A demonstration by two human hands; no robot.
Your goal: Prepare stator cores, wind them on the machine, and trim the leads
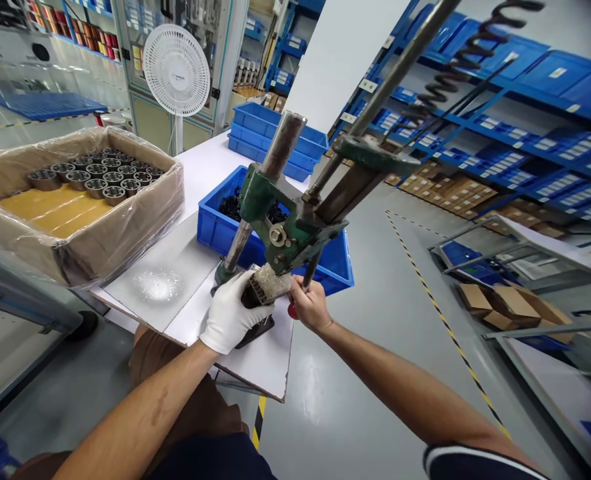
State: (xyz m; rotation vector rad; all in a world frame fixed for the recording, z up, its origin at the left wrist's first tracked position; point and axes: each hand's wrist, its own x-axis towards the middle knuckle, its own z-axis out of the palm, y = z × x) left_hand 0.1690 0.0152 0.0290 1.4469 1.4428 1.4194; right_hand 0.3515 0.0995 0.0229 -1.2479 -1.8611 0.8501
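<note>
A green hand press [280, 233] with steel posts stands at the table's near corner. My left hand [235, 312], in a white glove, is wrapped round a dark cylindrical part [253, 293] under the press head. A pale, translucent block [273, 281] sits just above that part, below the ram. My bare right hand [311, 305] is closed round the press lever, beside a red knob [292, 311]. Beneath the gloved hand, the black base [256, 332] of the press is partly hidden.
Behind the press is a blue bin [210, 227] of small black parts. A plastic-lined box [120, 240] of ring-shaped parts stands at left. White powder or grains [159, 285] lie on a grey sheet. Blue crates [255, 123] and a fan [176, 70] are farther back.
</note>
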